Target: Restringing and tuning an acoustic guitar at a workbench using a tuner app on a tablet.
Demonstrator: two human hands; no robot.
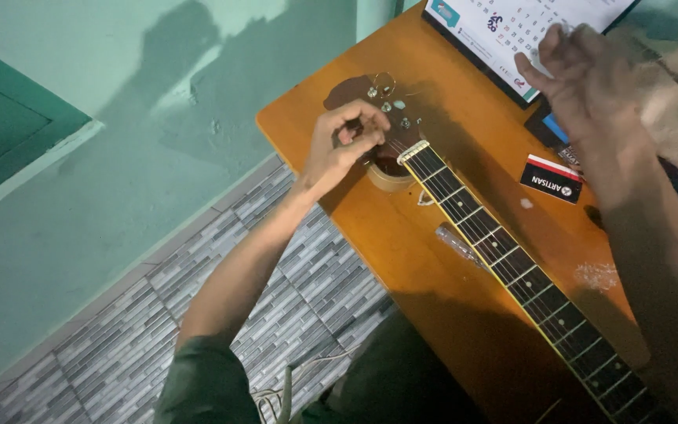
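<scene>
While the dark-fretboard guitar neck [504, 251] lies slantwise across the orange wooden bench [402, 259], its brown headstock [370, 118] rests on a roll of tan tape [390, 179] near the bench's far corner. The left hand [344, 145] pinches closed at a tuning peg on that headstock. The right hand [582, 74] hovers blurred, fingers loosely open and holding nothing, over a white desk calendar [512, 31]. A small black-and-red card [552, 179] lies beside the neck.

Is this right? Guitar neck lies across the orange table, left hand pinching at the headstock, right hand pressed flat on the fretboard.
Not quite. In the head view the right hand is lifted, blurred, over the calendar, off the fretboard. The rest holds: the guitar neck lies across the orange table, and the left hand pinches at the headstock.
</scene>
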